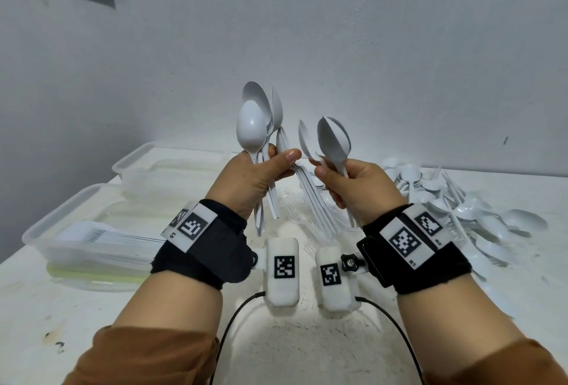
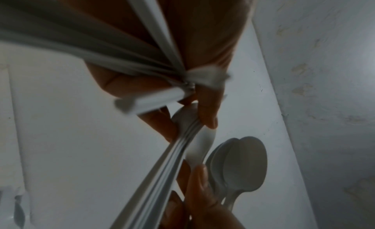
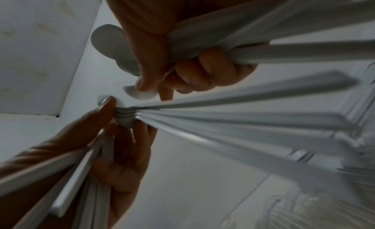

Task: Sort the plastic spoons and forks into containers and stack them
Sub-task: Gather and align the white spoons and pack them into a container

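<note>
Wrist-mounted camera units [image 1: 282,271] w/ coded tags sit closest, under both forearms. One bunch of white spoons [image 1: 256,126] is gripped by the left hand [image 1: 255,177], fingers & thumb wrapped round the handles, bowls up. A smaller spoon bunch [image 1: 333,142] is clutched the same way by the right hand [image 1: 353,188]. Both bunches are held above the table [image 1: 307,338], nearly touching. Right of the grip, a loose cutlery pile [image 1: 455,200] is spread; left of it, clear containers [image 1: 92,231] are set, one w/ stacked white handles inside.

White table [image 1: 307,338] carries 2 clear containers [image 1: 76,231] and loose cutlery pile [image 1: 461,200].
</note>
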